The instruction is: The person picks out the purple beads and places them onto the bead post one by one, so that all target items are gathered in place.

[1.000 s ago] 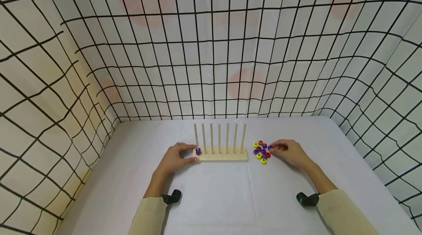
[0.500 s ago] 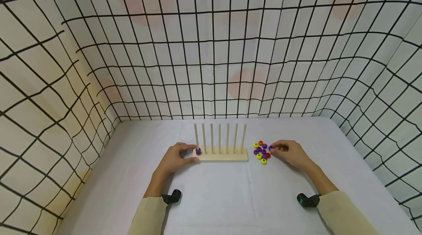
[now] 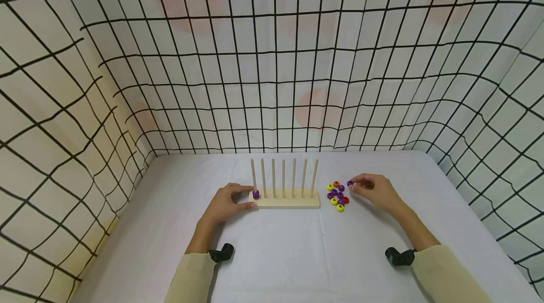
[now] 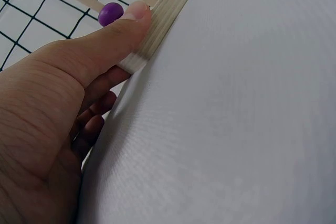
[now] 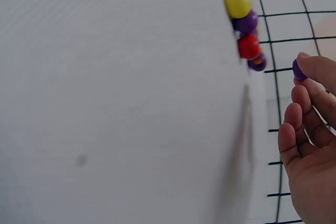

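A pale wooden base with several upright pegs (image 3: 284,201) stands on the white-covered table. My left hand (image 3: 226,205) grips the base's left end, thumb at the front edge and a finger behind. One purple bead (image 3: 256,194) sits at the foot of the leftmost peg, and shows beside the thumb in the left wrist view. Between thumb and fingertip, my right hand (image 3: 378,193) pinches another purple bead (image 5: 299,70), held just above the table. Left of that hand lies a loose cluster of purple, yellow, orange and red beads, among them a red bead (image 3: 346,200) and a yellow bead (image 3: 340,208).
A white cloth covers the table (image 3: 280,256). Behind it and at both sides rise white walls with a black grid (image 3: 276,67). Each wrist wears a small black camera, such as the left one (image 3: 222,253).
My right hand has risen slightly from beside the bead cluster, lifting the pinched purple bead. My left hand stays at the base's end.
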Available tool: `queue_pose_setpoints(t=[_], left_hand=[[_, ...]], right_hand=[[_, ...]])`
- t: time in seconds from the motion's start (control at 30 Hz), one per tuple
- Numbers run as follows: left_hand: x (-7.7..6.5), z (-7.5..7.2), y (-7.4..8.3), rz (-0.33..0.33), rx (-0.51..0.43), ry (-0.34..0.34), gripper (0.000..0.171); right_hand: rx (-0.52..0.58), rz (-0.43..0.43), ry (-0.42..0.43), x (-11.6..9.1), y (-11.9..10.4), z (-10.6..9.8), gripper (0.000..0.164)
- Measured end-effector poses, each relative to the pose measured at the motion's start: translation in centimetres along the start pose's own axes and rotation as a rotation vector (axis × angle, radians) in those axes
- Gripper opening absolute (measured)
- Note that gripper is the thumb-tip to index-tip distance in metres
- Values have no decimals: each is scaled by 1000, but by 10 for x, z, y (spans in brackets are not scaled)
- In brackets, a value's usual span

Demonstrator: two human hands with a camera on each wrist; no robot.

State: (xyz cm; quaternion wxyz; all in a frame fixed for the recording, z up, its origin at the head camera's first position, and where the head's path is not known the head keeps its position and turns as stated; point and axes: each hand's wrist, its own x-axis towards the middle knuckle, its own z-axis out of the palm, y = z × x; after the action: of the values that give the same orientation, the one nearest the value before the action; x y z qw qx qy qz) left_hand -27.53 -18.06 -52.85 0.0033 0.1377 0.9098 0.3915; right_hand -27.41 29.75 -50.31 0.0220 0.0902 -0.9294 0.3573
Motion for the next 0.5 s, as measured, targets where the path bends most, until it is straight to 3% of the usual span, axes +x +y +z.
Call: queue_pose_setpoints(t=[0.2,0.5], left_hand=[[0,0,0,6,-1,-7,53],[1,-1,0,1,5,-7,53]], right_hand=[[27,-10,28,4,-30,-19,37],[36,-116,68,8,-78,-39,35]])
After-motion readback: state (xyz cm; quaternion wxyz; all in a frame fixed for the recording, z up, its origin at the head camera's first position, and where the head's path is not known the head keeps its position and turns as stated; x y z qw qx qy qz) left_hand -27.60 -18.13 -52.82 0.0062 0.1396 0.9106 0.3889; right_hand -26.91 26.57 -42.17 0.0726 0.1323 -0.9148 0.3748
